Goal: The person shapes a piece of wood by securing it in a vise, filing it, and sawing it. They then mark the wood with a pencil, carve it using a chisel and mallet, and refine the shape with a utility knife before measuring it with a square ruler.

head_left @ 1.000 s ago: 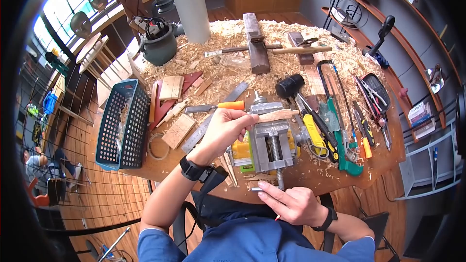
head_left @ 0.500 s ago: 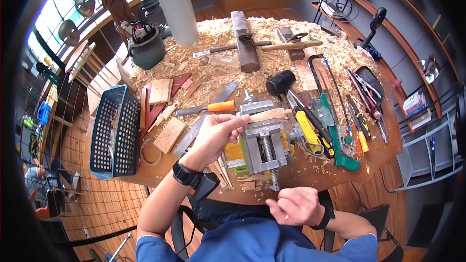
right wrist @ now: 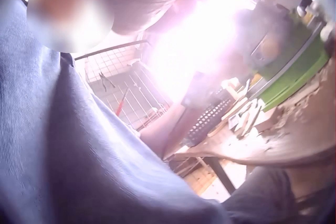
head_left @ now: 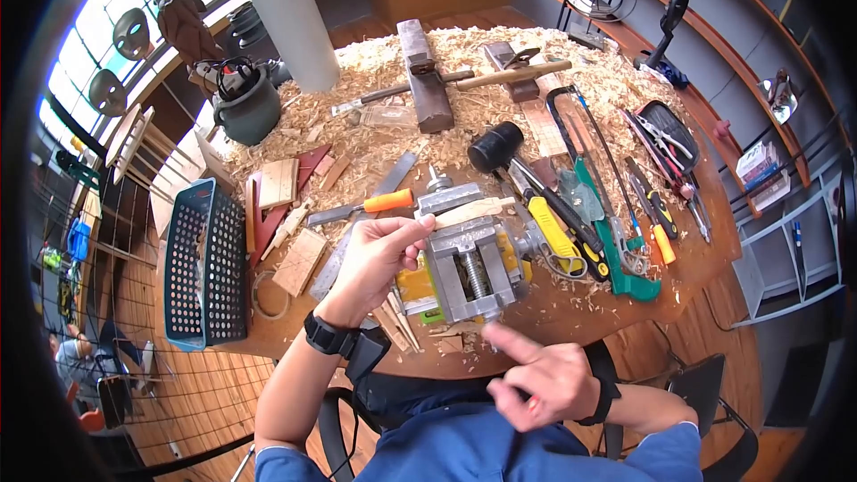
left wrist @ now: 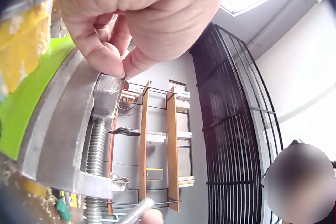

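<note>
My left hand [head_left: 370, 259] pinches one end of a slim carved piece of wood [head_left: 470, 212] between thumb and fingers. The wood lies across the top of a grey metal drill-press vise [head_left: 444, 278], over its jaws. In the left wrist view those fingertips are right at the end of the vise's threaded screw [left wrist: 95, 148]. A metal handle bar [left wrist: 135, 211] crosses the outer end of the screw, with a fingertip beside it. My right hand [head_left: 552, 379], in front of the table edge, points its straight index finger at the screw's near end; its other fingers are bent loosely.
Left of the vise are a chisel [head_left: 357, 207], wood blocks [head_left: 300, 261] and a perforated basket [head_left: 207, 335]. On the right lie a black mallet [head_left: 496, 146], a yellow utility knife [head_left: 552, 234] and a green-handled hacksaw [head_left: 632, 284]. Wood shavings and planes [head_left: 426, 80] cover the back.
My right hand drew back from the vise's screw end, then came forward again with its index finger extended. The left hand keeps its pinch on the wood. The view has shifted slightly.
</note>
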Demonstrator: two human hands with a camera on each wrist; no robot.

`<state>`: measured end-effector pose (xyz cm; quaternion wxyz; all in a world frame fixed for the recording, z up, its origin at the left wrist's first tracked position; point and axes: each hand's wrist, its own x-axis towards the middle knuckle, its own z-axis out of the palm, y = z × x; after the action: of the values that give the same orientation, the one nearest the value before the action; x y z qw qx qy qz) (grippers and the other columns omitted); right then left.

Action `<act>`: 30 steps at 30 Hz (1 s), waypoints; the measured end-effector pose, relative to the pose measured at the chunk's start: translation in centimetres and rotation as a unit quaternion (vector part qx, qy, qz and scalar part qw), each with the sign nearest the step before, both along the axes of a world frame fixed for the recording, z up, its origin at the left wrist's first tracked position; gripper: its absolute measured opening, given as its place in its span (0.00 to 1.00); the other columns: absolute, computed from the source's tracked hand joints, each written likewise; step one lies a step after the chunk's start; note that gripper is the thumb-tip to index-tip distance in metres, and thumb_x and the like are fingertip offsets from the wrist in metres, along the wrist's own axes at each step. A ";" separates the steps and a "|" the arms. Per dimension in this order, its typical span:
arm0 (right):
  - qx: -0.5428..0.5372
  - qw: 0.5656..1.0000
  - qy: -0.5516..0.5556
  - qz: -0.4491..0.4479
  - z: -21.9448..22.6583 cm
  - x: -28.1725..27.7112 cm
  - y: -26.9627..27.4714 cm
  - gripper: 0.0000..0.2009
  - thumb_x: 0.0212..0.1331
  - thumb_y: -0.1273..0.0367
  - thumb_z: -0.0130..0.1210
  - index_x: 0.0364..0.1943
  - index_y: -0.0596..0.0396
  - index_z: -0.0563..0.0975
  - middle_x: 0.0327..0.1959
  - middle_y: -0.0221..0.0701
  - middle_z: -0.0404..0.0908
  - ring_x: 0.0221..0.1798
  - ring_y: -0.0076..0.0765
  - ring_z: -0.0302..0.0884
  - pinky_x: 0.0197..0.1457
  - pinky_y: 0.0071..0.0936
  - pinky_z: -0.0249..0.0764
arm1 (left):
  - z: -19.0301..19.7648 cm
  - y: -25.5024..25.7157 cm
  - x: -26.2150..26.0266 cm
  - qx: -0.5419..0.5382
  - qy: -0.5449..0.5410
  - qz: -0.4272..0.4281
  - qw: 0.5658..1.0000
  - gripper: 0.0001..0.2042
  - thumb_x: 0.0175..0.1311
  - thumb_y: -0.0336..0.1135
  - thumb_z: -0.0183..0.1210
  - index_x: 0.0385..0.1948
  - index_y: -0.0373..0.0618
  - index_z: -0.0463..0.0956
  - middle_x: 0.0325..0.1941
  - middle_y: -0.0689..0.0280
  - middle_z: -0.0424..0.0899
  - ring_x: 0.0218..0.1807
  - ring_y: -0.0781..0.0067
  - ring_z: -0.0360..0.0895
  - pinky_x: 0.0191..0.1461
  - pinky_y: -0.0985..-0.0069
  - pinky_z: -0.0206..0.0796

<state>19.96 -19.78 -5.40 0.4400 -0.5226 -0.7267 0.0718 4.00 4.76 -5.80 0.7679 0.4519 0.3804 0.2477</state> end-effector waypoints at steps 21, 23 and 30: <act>-0.005 0.997 -0.082 -0.002 2.3 -1.7 2.2 0.09 0.63 0.66 0.70 0.40 0.55 0.84 0.18 0.25 0.75 0.16 0.31 0.75 0.20 0.29 0.70 | 0.0 -0.1 0.0 0.014 0.012 0.002 1.000 0.11 0.71 0.38 0.72 0.32 0.41 0.87 0.27 0.74 0.83 0.26 0.90 0.75 0.29 0.88 0.69; 0.010 0.996 -0.068 -0.059 2.7 -1.2 2.6 0.08 0.62 0.68 0.71 0.32 0.52 0.80 0.15 0.24 0.70 0.15 0.32 0.72 0.19 0.30 0.67 | -0.1 0.0 -0.1 0.016 0.009 -0.003 1.000 0.11 0.71 0.38 0.72 0.32 0.41 0.87 0.27 0.74 0.83 0.26 0.90 0.75 0.29 0.88 0.69; -0.150 0.965 0.195 -0.091 1.6 -0.2 0.3 0.05 0.70 0.73 0.63 0.37 0.59 0.81 0.21 0.33 0.81 0.20 0.29 0.82 0.23 0.29 0.73 | -0.5 -0.4 -0.4 0.012 -0.003 -0.009 1.000 0.11 0.71 0.39 0.72 0.33 0.41 0.87 0.28 0.74 0.84 0.26 0.90 0.75 0.30 0.88 0.69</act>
<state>19.73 -19.46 -3.79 0.4945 -0.6227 -0.5570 0.2397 3.55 4.41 -6.27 0.7655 0.4640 0.3712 0.2469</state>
